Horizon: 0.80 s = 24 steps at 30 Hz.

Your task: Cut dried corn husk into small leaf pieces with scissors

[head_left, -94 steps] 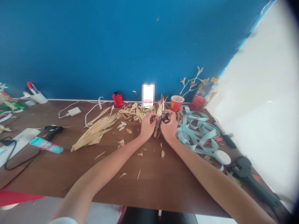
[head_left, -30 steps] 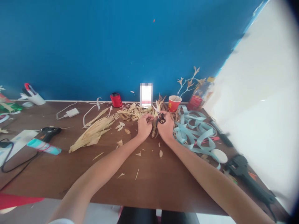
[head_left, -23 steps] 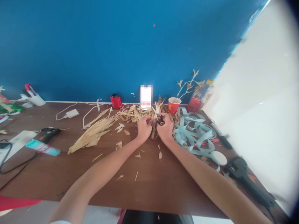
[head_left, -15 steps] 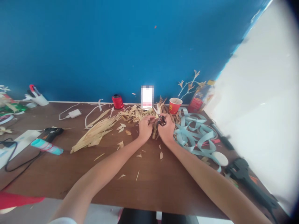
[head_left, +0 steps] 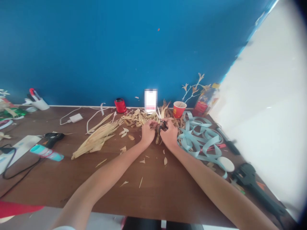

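In my right hand (head_left: 169, 135) are small scissors (head_left: 163, 124) with black handles, their silvery blades pointing up and to the left. Close beside it, my left hand (head_left: 148, 131) has its fingertips pinched together near the blades. What sits between those fingertips is too small to make out, though dry husk scraps lie all around. Behind both hands stretches a pile of dry corn husk pieces (head_left: 137, 117). A larger bundle of pale husks (head_left: 98, 139) lies to the left. A brownish husk stub (head_left: 157, 139) shows between my wrists.
Coils of light blue ribbon (head_left: 192, 140) lie right of my hands, with a red paper cup (head_left: 179, 110) behind. A glue gun (head_left: 256, 185) rests at the right edge. Leftward are a cyan roll (head_left: 46, 152), a charger (head_left: 76, 118) and cables. A lit phone (head_left: 151, 101) leans on the wall.
The scissors have turned slightly, and their blades now show more clearly above my fingers. My hands stay close together in nearly the same place. The view has shifted a little.
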### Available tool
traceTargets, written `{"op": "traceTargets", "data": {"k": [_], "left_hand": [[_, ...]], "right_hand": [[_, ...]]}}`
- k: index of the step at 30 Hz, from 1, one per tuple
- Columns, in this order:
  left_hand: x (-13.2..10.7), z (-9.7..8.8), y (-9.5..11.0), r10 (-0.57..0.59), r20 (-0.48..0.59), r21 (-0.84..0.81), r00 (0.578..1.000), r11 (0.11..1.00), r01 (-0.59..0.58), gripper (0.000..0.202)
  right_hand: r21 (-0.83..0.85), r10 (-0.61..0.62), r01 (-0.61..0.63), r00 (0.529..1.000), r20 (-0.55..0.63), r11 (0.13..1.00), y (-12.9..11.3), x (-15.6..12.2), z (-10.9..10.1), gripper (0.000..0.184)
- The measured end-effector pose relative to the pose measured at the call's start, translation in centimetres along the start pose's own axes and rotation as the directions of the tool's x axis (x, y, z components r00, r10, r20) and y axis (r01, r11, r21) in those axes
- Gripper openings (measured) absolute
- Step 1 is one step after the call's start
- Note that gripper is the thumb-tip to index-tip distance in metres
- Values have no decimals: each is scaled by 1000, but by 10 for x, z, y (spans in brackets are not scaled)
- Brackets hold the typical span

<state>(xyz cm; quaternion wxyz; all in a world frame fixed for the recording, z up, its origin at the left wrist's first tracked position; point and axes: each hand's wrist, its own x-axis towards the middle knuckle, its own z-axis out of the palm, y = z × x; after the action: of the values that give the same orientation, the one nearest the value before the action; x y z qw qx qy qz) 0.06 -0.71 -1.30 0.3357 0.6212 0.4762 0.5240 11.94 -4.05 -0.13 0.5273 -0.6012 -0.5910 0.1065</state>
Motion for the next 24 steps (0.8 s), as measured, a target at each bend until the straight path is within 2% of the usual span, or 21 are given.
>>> {"op": "traceTargets", "data": {"k": [11,19,24], "left_hand": [[0,-1,6,5,97,-132,995,991,8,21],[0,1,-1,-12,41,-158,999,987,19,18],[0,1,-1,-4,68,-169,998,986,16,19]], "right_hand": [[76,-32,37,997,-71,996,-4,-1,-3,37],[99,-35,42,997,-71,994,-2,0,-1,38],[86,-53,59,996,-71,995,-2,0,-2,36]]}}
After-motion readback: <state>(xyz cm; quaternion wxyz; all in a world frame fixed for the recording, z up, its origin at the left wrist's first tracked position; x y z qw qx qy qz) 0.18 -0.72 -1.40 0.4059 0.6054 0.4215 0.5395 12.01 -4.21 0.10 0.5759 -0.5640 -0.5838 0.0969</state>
